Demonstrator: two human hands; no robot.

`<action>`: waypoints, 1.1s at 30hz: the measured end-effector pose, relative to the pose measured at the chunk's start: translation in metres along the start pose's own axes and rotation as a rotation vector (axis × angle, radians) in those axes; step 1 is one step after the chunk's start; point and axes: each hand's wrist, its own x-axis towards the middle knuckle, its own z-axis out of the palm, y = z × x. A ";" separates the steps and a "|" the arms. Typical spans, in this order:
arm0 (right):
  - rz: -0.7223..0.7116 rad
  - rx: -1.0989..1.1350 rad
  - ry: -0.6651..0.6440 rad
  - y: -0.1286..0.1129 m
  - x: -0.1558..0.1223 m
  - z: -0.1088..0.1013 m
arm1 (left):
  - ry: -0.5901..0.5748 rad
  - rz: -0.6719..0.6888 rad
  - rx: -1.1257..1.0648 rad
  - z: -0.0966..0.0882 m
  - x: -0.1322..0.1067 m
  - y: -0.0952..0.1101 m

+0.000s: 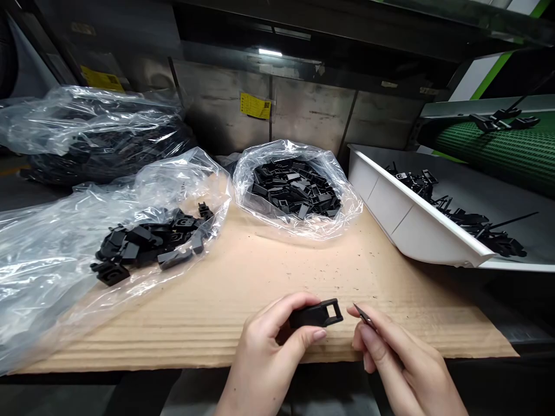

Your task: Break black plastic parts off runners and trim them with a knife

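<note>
My left hand (271, 341) pinches a small black plastic clip (316, 315) between thumb and fingers, near the front edge of the cardboard sheet (243, 289). Close to its right, my right hand (399, 361) is closed on a thin dark blade (363, 315) whose tip points toward the clip's open rectangular end. The blade tip and clip are a short gap apart. Both hands hover low over the cardboard.
An open clear bag of black parts (299, 193) sits at the back centre. A flatter bag with a pile of parts (147, 242) lies left, and a full bag (95, 133) behind it. A white tray (411, 225) holds sprued parts at right, beside a green conveyor (498, 147).
</note>
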 end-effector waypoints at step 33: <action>-0.498 -0.888 -0.262 -0.043 0.049 -0.034 | 0.009 0.065 -0.037 0.001 0.001 -0.003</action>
